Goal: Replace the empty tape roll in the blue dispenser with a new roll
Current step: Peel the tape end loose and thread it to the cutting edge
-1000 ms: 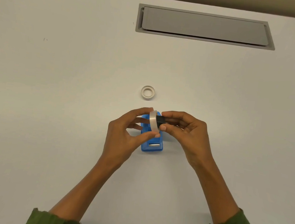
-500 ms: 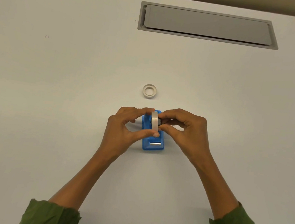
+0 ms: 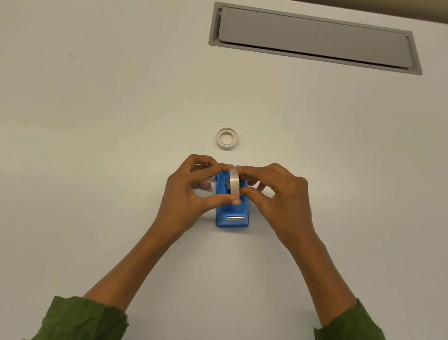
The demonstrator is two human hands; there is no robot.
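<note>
Since a second ago both hands, the left hand (image 3: 186,193) and right hand (image 3: 278,202) pinching the new roll (image 3: 233,183), have lowered it into the dispenser (image 3: 233,213) between them, so seating looks nearly done.

A small blue plastic tape dispenser (image 3: 233,212) sits flat on the white table, its metal cutter end toward the person. A translucent whitish roll of tape (image 3: 234,183) stands on edge over its well, on a dark hub. Farther away, well apart, a white empty tape core (image 3: 226,138) lies flat.
</note>
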